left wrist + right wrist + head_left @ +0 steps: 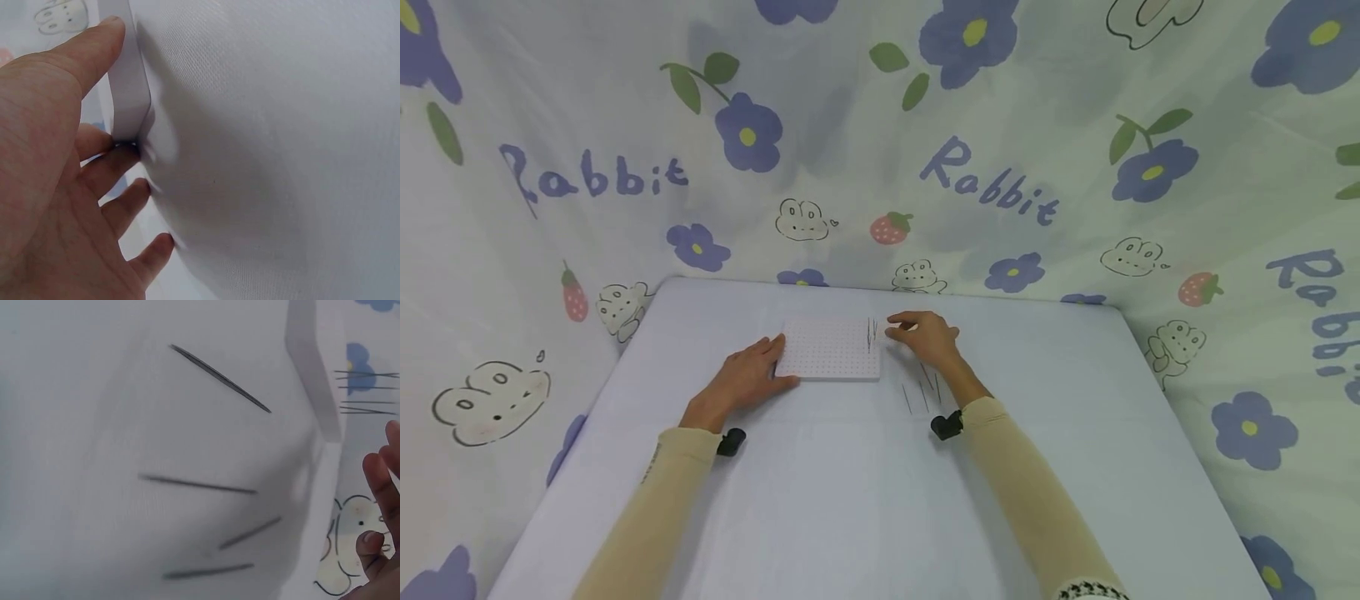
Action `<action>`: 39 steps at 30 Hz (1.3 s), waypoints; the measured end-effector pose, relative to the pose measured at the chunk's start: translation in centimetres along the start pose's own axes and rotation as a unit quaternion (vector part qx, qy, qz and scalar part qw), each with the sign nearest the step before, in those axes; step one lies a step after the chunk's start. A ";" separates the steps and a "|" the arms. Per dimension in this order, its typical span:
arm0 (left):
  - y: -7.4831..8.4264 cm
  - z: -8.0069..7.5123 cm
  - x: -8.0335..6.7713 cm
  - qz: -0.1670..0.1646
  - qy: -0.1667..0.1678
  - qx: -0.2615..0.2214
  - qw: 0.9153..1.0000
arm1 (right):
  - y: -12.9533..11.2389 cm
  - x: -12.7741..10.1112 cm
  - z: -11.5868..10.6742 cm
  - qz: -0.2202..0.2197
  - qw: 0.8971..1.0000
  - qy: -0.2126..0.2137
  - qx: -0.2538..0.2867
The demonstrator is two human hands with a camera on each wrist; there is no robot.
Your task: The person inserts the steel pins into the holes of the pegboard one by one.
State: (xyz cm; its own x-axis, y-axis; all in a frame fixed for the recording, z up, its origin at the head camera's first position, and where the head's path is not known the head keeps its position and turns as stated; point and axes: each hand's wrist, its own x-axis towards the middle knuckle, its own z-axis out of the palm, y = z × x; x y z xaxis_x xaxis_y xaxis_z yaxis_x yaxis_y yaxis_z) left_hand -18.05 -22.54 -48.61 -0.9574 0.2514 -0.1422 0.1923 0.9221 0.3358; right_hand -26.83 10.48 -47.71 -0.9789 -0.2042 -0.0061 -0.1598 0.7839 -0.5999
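A white pegboard with rows of small holes lies at the far middle of the table. My left hand holds its near left corner, the thumb along the front side and the fingers at the left side. Several thin dark pins stand at the board's right edge; their tips also show above it in the right wrist view. My right hand hovers just right of these pins. Its thumb and forefinger are apart, and I see nothing between them. Several loose dark needle-like pins lie on the table below that hand.
The table has a white cloth cover. Its far edge meets a hanging curtain printed with flowers, rabbits and strawberries, which also rises at both sides. Each wrist bears a small black camera.
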 end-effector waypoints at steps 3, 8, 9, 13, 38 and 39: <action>0.0 -0.1 0.0 0.005 0.000 0.002 1.000 | 0.3 -0.8 -1.3 -0.001 1.000 0.008 0.005; 0.1 -0.4 0.1 0.011 0.003 0.003 1.000 | 1.0 -2.4 -3.3 0.009 1.000 0.017 0.007; 0.1 -0.4 0.1 0.011 0.003 0.003 1.000 | 1.1 -2.8 -3.6 0.012 1.000 0.017 0.006; 0.2 -0.6 0.1 0.006 0.003 0.003 1.000 | 1.9 -4.2 -4.4 0.024 1.000 0.011 -0.010; 0.0 -0.1 0.0 0.009 0.001 0.000 1.000 | 6.0 -7.9 -3.1 0.023 0.992 -0.067 -0.106; 0.0 0.0 0.0 0.010 0.001 -0.002 1.000 | 6.1 -7.9 -3.2 0.022 0.992 -0.067 -0.105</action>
State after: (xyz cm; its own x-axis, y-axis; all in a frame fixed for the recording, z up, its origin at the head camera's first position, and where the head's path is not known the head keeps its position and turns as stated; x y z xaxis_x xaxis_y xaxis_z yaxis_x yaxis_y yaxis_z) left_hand -18.06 -22.56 -48.59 -0.9538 0.2692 -0.1337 0.2107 0.9160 0.3414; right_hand -20.44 18.77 -48.79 -0.9620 -0.2322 -0.1435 -0.1541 0.8958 -0.4169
